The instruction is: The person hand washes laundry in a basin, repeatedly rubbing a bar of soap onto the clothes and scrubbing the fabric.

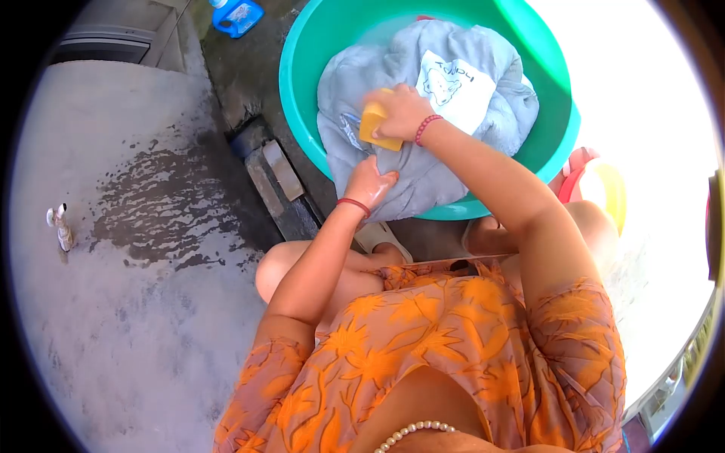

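A green plastic basin (297, 113) holds a thick, fluffy grey garment (472, 158) with a white printed patch (477, 94) bearing a drawing and lettering. My right hand (404, 112) is closed around a yellow bar of soap (384, 140), which it holds on the grey cloth near the basin's left side. Just below it, my left hand (368, 183) looks wet and is closed on the garment's near edge, thumb pointing right. The fingertips of that hand are mostly hidden.
A blue detergent bottle (237, 16) stands at the upper left. Bricks (282, 171) lie left of the basin, beside a wet concrete slab (113, 317) with a tap (60, 226). A red and yellow round container (604, 189) is at the right, by my knee.
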`<state>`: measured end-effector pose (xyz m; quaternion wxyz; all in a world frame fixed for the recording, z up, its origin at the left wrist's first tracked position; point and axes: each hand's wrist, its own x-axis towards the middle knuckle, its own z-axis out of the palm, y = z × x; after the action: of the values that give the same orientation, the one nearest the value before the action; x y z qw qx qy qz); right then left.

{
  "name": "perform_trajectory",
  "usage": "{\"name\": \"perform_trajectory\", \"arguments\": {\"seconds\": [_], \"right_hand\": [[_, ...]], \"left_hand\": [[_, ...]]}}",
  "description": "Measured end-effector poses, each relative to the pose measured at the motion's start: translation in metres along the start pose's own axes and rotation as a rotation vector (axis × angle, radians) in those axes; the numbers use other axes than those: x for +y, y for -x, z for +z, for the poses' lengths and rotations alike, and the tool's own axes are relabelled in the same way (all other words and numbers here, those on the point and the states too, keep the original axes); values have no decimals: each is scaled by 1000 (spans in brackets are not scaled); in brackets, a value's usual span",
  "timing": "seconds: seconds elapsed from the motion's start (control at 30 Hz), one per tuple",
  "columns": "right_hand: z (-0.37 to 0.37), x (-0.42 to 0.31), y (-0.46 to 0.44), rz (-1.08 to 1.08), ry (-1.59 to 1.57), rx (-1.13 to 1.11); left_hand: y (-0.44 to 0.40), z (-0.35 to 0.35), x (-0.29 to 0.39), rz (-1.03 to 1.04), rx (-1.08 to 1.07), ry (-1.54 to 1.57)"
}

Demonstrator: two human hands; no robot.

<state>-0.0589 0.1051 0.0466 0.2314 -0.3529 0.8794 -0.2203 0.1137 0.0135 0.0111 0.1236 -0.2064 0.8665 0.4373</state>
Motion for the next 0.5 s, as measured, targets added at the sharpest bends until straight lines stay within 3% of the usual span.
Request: {"name": "perform_trajectory", "arguments": {"seconds": [0.13,0.27,0.37,0.5], "right_hand": [[6,68,-41,210,-287,-28],[11,125,-92,377,-464,160],[16,141,-116,356,-642,48],[1,84,-79,136,-713,-421]], "left_hand": [[3,-3,13,-19,8,-84],[8,-9,30,14,-15,-185],[11,-9,30,75,4,-198],[8,-17,38,74,-118,-226]]}}
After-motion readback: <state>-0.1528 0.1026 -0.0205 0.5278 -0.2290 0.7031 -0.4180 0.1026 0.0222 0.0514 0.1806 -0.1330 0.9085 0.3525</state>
